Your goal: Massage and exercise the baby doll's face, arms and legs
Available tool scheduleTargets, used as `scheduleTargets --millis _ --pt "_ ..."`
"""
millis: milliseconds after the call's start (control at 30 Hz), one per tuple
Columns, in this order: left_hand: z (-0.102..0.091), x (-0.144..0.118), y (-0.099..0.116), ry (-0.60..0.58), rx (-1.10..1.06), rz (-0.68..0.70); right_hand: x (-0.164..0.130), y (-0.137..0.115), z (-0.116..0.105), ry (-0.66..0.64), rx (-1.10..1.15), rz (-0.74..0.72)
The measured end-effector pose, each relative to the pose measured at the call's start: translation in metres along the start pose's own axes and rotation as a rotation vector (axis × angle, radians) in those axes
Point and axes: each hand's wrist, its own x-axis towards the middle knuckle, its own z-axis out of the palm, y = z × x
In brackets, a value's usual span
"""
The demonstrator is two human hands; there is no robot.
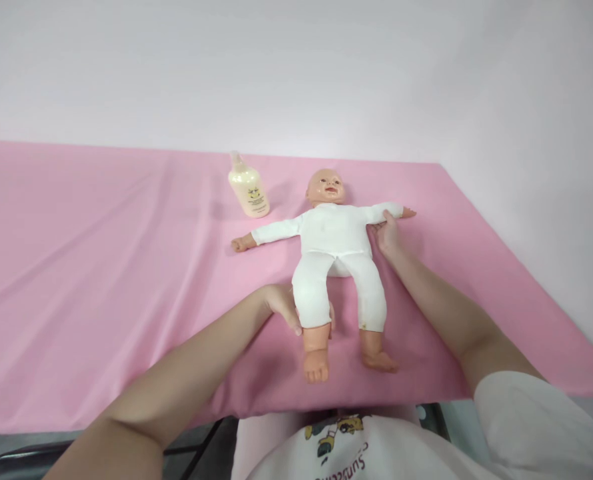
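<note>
A baby doll [334, 230] with a white cloth body lies face up on the pink cloth, its arms stretched out sideways and its feet toward me. My left hand [284, 305] is under the doll's leg on the left, just above the ankle; its thumb shows on one side and fingertips on the other, wrapped round the leg. At the doll's arm on the right, my right hand [387, 233] grips the sleeve, thumb on top and the other fingers partly hidden beneath.
A cream-coloured pump bottle [249, 193] with a printed label stands beyond the doll's arm on the left. The pink cloth [101, 267] covers the table and has creases on the left. Pale walls border the back and right. Below the near edge, a dark chair part [21, 460] shows.
</note>
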Motion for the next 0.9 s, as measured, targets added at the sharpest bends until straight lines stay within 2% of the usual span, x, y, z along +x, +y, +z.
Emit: scheduleTargets --millis 33,67,133,267,300,433,533,633,733,900 --pt "-0.004 0.002 0.004 -0.211 0.057 -0.080 0.001 0.001 -0.001 -0.008 -0.001 -0.006" --pt "-0.008 0.005 0.006 -0.285 0.036 -0.073 0.001 0.001 -0.002 -0.019 -0.005 -0.013" --pt "-0.017 0.008 0.002 -0.286 -0.041 -0.004 0.003 0.003 -0.004 -0.042 -0.027 -0.030" --pt "-0.027 0.008 -0.020 -0.122 -0.253 0.337 0.006 0.007 -0.009 -0.078 -0.105 -0.102" --pt "-0.027 0.006 -0.023 -0.066 -0.301 0.388 0.006 0.008 -0.010 -0.087 -0.122 -0.125" --pt "-0.021 0.001 -0.018 0.180 -0.386 0.381 -0.002 0.008 -0.007 -0.116 -0.193 -0.225" --pt "-0.018 0.000 -0.010 0.300 -0.438 0.356 -0.013 0.005 -0.002 -0.164 -0.264 -0.333" --pt "-0.019 0.001 -0.009 0.287 -0.492 0.359 -0.023 0.004 0.000 -0.241 -0.339 -0.417" --pt "-0.022 0.003 -0.013 0.262 -0.514 0.366 -0.027 0.004 -0.001 -0.363 -0.442 -0.419" --pt "-0.022 0.002 -0.014 0.316 -0.581 0.390 -0.027 -0.003 -0.004 -0.588 -0.703 -0.571"
